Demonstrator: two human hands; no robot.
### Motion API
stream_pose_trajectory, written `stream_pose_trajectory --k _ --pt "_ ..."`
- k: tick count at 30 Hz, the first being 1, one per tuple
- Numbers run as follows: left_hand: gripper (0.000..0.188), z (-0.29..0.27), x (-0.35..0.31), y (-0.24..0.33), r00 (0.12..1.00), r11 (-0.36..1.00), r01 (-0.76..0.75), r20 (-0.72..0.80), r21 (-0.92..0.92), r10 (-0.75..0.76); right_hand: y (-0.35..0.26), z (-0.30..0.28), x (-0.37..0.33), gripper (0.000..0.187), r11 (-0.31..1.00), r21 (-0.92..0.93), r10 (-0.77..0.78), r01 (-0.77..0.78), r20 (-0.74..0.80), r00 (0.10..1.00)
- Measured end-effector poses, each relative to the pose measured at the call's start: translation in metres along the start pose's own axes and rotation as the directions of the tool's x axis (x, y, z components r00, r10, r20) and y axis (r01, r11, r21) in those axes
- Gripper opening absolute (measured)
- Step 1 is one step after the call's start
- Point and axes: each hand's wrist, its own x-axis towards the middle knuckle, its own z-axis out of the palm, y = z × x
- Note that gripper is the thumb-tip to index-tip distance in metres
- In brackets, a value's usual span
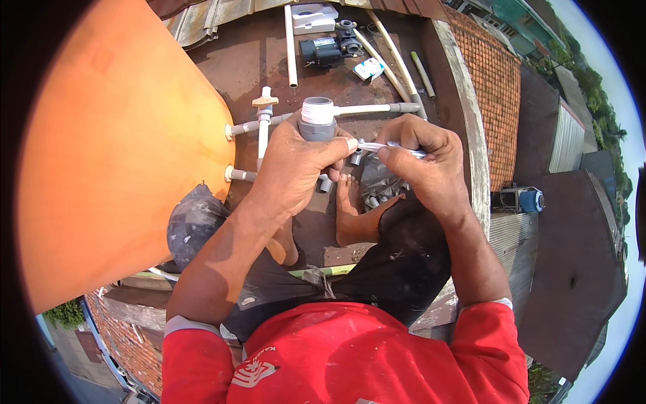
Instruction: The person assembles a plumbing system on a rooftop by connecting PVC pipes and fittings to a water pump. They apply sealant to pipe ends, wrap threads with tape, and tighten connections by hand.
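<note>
My left hand (296, 165) grips a grey pipe fitting (317, 118) whose threaded end is wrapped in white tape. A thin white strip of tape (377, 145) runs from that hand to my right hand (420, 158), which pinches it between thumb and fingers. Both hands are held above my bare feet (350, 209), close together, near the centre of the head view.
A large orange tank (114, 148) fills the left, with white and grey pipes and a valve (264, 114) coming out of it. A dark pump (323, 50), loose white pipes (291, 47) and a small box (369, 69) lie on the brown roof slab. A low wall (464, 121) edges the right.
</note>
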Motion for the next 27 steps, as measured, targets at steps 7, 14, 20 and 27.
stream_pose_trajectory --k 7,14,20,27 --pt "0.059 -0.006 -0.005 -0.006 0.909 0.868 0.295 0.398 -0.399 -0.126 0.005 0.010 0.003 0.012 0.996 -0.010 0.083 -0.087 -0.197 0.977" --pt "0.053 0.002 -0.005 -0.016 0.851 0.756 0.355 0.525 -0.550 -0.017 -0.006 0.017 -0.001 0.008 0.993 0.121 0.036 -0.014 -0.187 0.982" --pt "0.046 0.004 -0.004 -0.012 0.888 0.821 0.254 0.459 -0.511 0.012 -0.017 0.012 -0.004 0.010 0.962 0.262 0.112 -0.077 -0.120 0.986" --pt "0.048 0.006 -0.003 -0.011 0.940 0.888 0.127 0.338 -0.443 0.034 -0.002 0.007 -0.003 0.014 0.944 0.330 0.039 -0.005 -0.096 0.995"
